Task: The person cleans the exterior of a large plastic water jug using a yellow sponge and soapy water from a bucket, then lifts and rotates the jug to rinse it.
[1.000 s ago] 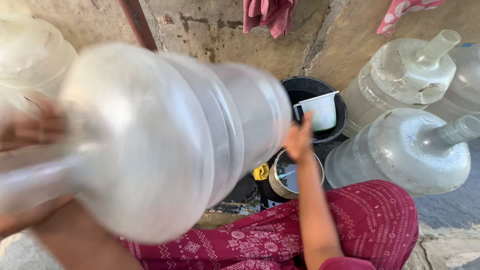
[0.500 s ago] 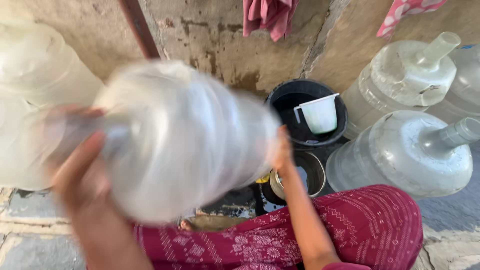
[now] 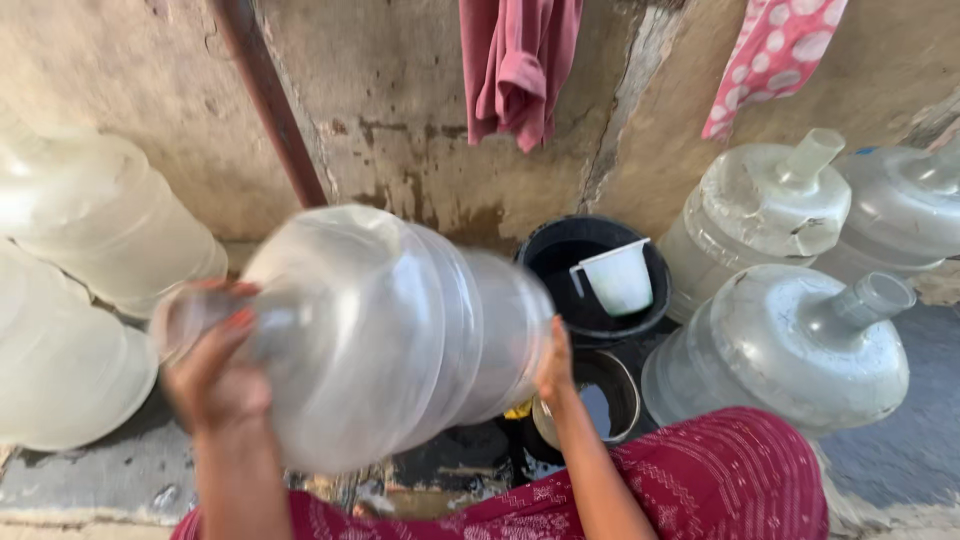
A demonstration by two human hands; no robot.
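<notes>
Jug (image 3: 621, 277) in bucket (image 3: 556, 252), right of held bottle (image 3: 390, 330), before wall (image 3: 400, 110).

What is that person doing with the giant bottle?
A person is holding a big clear water jug sideways in the air with both hands. The left hand grips the neck end, and the right hand presses on the bottom end. The jug looks blurry. Below sits a black bucket with a white cup in it, plus a small metal pot. More big jugs stand around by the wall.
</notes>
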